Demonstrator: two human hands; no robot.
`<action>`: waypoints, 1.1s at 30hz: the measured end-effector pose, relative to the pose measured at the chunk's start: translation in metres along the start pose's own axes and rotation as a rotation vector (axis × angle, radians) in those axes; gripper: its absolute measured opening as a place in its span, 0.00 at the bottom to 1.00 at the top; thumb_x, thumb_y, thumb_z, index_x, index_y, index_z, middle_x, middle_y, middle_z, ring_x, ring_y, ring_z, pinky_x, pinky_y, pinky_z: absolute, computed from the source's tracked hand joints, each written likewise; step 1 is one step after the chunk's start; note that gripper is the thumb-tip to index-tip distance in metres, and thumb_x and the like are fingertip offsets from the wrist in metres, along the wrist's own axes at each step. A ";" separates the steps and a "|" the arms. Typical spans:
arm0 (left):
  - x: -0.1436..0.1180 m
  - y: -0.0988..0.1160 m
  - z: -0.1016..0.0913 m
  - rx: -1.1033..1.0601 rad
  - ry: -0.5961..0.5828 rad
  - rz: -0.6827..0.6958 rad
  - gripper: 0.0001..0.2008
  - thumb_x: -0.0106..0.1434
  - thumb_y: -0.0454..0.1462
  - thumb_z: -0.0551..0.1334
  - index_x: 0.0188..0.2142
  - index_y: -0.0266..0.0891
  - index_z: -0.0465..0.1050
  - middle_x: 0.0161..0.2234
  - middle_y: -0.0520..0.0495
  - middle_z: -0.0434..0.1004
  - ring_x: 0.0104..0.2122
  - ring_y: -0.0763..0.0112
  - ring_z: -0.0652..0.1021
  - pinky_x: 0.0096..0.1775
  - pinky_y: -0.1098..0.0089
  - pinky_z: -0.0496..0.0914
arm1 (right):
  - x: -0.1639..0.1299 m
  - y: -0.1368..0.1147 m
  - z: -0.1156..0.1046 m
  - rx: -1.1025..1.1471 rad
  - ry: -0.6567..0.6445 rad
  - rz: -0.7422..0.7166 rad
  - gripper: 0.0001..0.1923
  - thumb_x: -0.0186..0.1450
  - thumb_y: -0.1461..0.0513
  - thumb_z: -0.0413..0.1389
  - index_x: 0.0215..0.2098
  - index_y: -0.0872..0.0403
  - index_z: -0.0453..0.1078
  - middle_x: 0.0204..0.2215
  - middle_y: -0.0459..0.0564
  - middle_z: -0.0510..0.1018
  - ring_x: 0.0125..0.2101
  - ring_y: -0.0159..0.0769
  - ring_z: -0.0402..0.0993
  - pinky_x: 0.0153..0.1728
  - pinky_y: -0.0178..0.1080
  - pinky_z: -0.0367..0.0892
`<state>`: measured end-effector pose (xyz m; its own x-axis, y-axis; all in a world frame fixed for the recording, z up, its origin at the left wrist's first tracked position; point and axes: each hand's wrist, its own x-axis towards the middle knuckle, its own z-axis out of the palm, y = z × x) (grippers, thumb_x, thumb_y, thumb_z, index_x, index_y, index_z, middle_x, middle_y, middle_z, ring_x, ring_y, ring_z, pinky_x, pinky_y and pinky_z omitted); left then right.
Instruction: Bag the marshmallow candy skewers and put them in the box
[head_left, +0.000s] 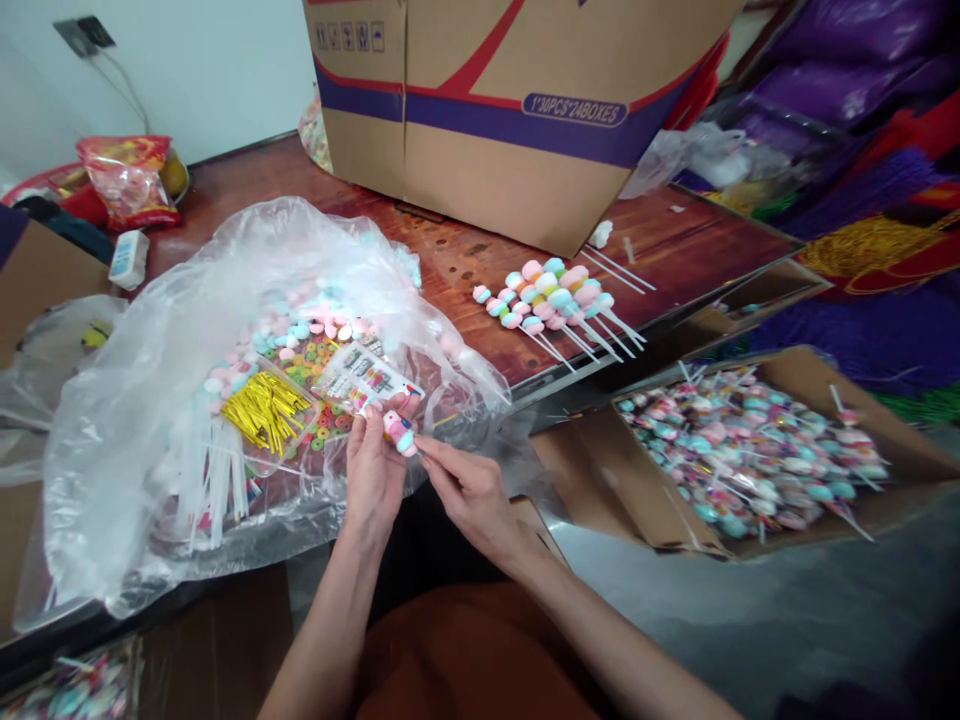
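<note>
My left hand (375, 468) is closed around a short marshmallow skewer (399, 432) in pink, white and blue, which seems to sit in a small printed plastic bag. My right hand (474, 492) pinches the lower end of the same skewer; whether bag, stick or tie is between those fingertips is too small to tell. Just beyond my hands lie printed clear bags (367, 375), a tray of yellow twist ties (268, 412) and colourful ring candies (300, 360). White sticks (217, 475) and loose pastel marshmallows (330, 326) rest on the big clear plastic sheet (142, 400).
Assembled marshmallow skewers (555, 292) are piled on the wooden table (480, 250), before a large cardboard carton (487, 130). To the lower right, an open box (600, 480) holds many wrapped skewers (757, 450). A red snack bag (129, 180) stands at the back left.
</note>
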<state>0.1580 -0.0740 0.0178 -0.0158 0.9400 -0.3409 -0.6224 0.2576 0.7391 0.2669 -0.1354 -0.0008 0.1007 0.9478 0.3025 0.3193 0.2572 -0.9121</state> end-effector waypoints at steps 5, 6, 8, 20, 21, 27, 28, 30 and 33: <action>0.000 -0.003 0.001 0.038 -0.045 -0.013 0.14 0.59 0.45 0.70 0.38 0.40 0.74 0.39 0.47 0.83 0.43 0.62 0.83 0.46 0.63 0.74 | 0.004 0.002 -0.003 0.062 -0.037 0.055 0.17 0.71 0.64 0.51 0.54 0.50 0.76 0.50 0.51 0.82 0.48 0.41 0.81 0.52 0.42 0.74; -0.001 -0.004 0.001 0.038 -0.055 -0.018 0.14 0.59 0.45 0.70 0.38 0.40 0.74 0.39 0.48 0.83 0.42 0.62 0.83 0.47 0.63 0.74 | 0.005 0.002 -0.004 0.078 -0.040 0.079 0.17 0.71 0.64 0.52 0.54 0.50 0.77 0.50 0.50 0.82 0.48 0.41 0.80 0.52 0.42 0.74; -0.002 -0.006 0.001 0.031 -0.075 -0.021 0.13 0.59 0.45 0.70 0.38 0.40 0.74 0.38 0.49 0.82 0.42 0.62 0.83 0.48 0.61 0.74 | 0.006 0.001 -0.003 0.097 -0.016 0.142 0.16 0.71 0.63 0.52 0.52 0.51 0.78 0.49 0.50 0.83 0.48 0.40 0.80 0.51 0.41 0.74; -0.004 -0.003 0.007 0.101 -0.062 -0.022 0.17 0.59 0.49 0.69 0.37 0.39 0.73 0.37 0.48 0.81 0.40 0.62 0.83 0.42 0.65 0.75 | 0.011 -0.005 -0.012 -0.468 -0.170 0.197 0.08 0.71 0.57 0.56 0.43 0.52 0.74 0.35 0.51 0.84 0.31 0.39 0.80 0.27 0.34 0.60; -0.005 -0.003 0.008 0.101 -0.069 -0.029 0.17 0.59 0.49 0.70 0.37 0.39 0.73 0.37 0.48 0.81 0.40 0.62 0.83 0.42 0.65 0.75 | 0.012 -0.006 -0.013 -0.455 -0.182 0.210 0.08 0.71 0.58 0.55 0.41 0.52 0.74 0.34 0.50 0.84 0.31 0.39 0.79 0.27 0.34 0.60; -0.005 -0.006 0.006 0.109 -0.079 -0.063 0.20 0.56 0.49 0.71 0.39 0.38 0.73 0.36 0.46 0.82 0.38 0.60 0.83 0.39 0.64 0.76 | 0.016 -0.006 -0.013 -0.223 -0.088 0.269 0.11 0.72 0.60 0.50 0.39 0.53 0.74 0.27 0.46 0.80 0.24 0.33 0.74 0.27 0.32 0.59; -0.004 -0.006 0.004 0.123 -0.080 -0.069 0.20 0.56 0.49 0.71 0.39 0.38 0.73 0.36 0.45 0.83 0.38 0.60 0.83 0.39 0.64 0.76 | 0.017 -0.005 -0.013 -0.212 -0.070 0.265 0.11 0.72 0.59 0.50 0.39 0.53 0.74 0.27 0.46 0.80 0.24 0.33 0.74 0.27 0.32 0.60; -0.003 -0.007 0.002 0.148 -0.080 -0.080 0.20 0.56 0.48 0.71 0.39 0.39 0.73 0.37 0.44 0.83 0.37 0.60 0.83 0.39 0.64 0.76 | 0.017 -0.003 -0.014 -0.194 -0.061 0.258 0.11 0.71 0.59 0.51 0.38 0.54 0.74 0.27 0.46 0.81 0.24 0.32 0.74 0.27 0.32 0.60; -0.003 -0.008 0.000 0.168 -0.080 -0.098 0.19 0.56 0.49 0.71 0.38 0.39 0.72 0.37 0.44 0.83 0.37 0.60 0.83 0.39 0.64 0.76 | 0.017 0.000 -0.011 -0.215 -0.058 0.238 0.11 0.71 0.58 0.51 0.36 0.53 0.74 0.27 0.47 0.82 0.24 0.33 0.76 0.27 0.32 0.62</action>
<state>0.1633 -0.0788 0.0130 0.1051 0.9215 -0.3738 -0.4784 0.3764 0.7934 0.2795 -0.1214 0.0072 0.1440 0.9874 0.0660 0.4856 -0.0124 -0.8741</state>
